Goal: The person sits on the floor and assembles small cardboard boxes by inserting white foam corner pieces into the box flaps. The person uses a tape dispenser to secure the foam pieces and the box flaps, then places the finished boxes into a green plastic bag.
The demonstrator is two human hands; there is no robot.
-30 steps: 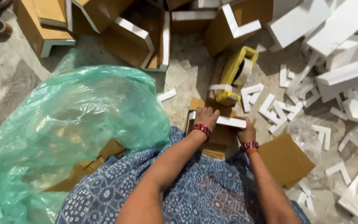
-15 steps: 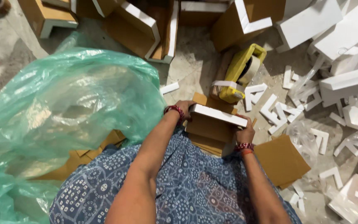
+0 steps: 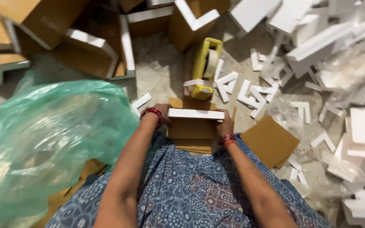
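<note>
Holding a small cardboard box (image 3: 192, 128) upright between both hands, the person presses a white foam strip (image 3: 196, 113) flat across its top edge. The left hand (image 3: 162, 113) grips the box's left side and the right hand (image 3: 225, 125) clasps its right side, fingers wrapped round the cardboard. The box sits on the floor just beyond the person's lap, near the middle of the view. To do this well, I judge the foam should sit square along the edge, both ends flush with the sides, with even pressure from either hand so the box stays upright. One yellow tape dispenser (image 3: 205, 67) lies just beyond the box. One green plastic bag (image 3: 47, 139) billows at the left. One flat cardboard sheet (image 3: 269, 141) rests at the right. Loose foam corners (image 3: 250, 90) are scattered, too many to count.
</note>
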